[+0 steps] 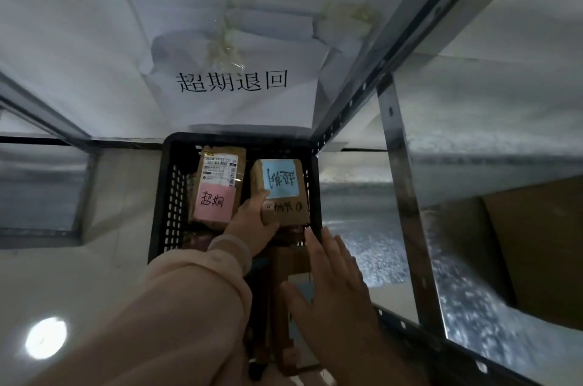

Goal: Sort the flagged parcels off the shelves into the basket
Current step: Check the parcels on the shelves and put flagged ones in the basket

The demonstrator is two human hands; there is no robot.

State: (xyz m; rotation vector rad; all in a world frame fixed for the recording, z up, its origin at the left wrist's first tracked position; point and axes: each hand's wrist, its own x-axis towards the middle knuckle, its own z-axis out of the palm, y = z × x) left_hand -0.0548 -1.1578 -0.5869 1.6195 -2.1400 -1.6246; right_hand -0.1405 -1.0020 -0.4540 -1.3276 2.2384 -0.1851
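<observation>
**Brown cardboard parcel (284, 209) gripped inside a black plastic basket (172, 196)**

Brown and box-shaped, the parcel carried a square blue sticky note (280, 179) with handwritten characters on its top face. It sat within the rim of the perforated basket, close against the right wall. Whether it rested on the contents below could not be told.

The left hand (250, 223), reaching out of a pale peach fleece sleeve (205, 275), held this parcel by its near left corner. The thumb (259, 198) lay on top, touching the lower edge of the blue note, and the other fingers curled round the near edge beneath.

Just beside it on the left, also in the basket, lay a second brown cardboard parcel (241, 161) with a white printed shipping label and a pink sticky note (214, 201) bearing red handwriting.

The right hand (334, 284) was held flat and empty, palm down, its fingers (328, 247) straight and slightly spread. Their tips were near the basket's right wall, apart from the gripped parcel. Below this hand a third brown parcel (288, 259) was partly hidden.

On the wall behind the basket hung a white paper sign (233, 83) printed with four large black characters and fixed with clear tape. Grey metal shelving (407, 196) rose on the right, holding a large brown cardboard box (520, 243).
</observation>
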